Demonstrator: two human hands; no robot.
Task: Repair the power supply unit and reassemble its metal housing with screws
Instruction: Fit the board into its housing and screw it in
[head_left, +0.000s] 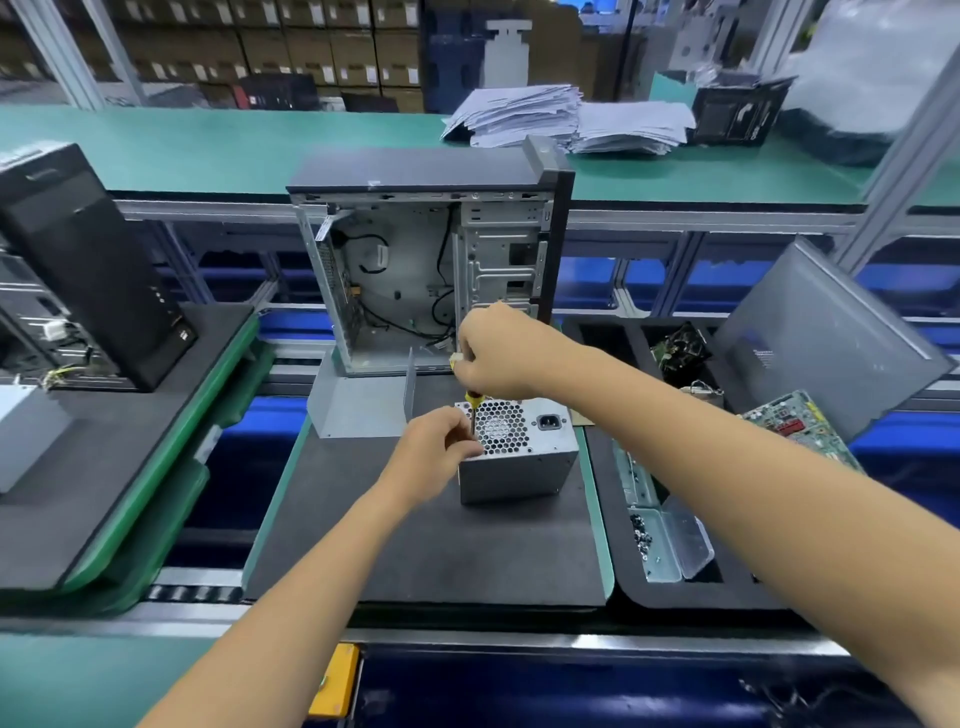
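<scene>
The power supply unit (519, 447) stands on the dark mat (426, 551), in front of the open computer case (426, 275), with its fan grille facing up. Your right hand (498, 353) is closed around the handle of the screwdriver (471, 402), which points down at the left edge of the grille. Your left hand (436, 452) curls its fingers at the top left corner of the unit, right beside the shaft.

The biggest risk, I think, is that the unit slides or tips on the mat when you press down, because only your left fingers steady it. Next, the tip may slip out of the screw head and scratch the housing or hit your left fingers, since they are so near. A smaller risk is that the screw goes in crooked if the shaft leans, and then the thread is damaged. The loose metal cover (363, 405) lies just behind the unit, and your elbow could push it.

The screwdriver tip and the screw are hidden behind your left hand, so I cannot tell if the tip sits in the screw. The small parts in the clear box (670, 540) at the right are too small to identify.
</scene>
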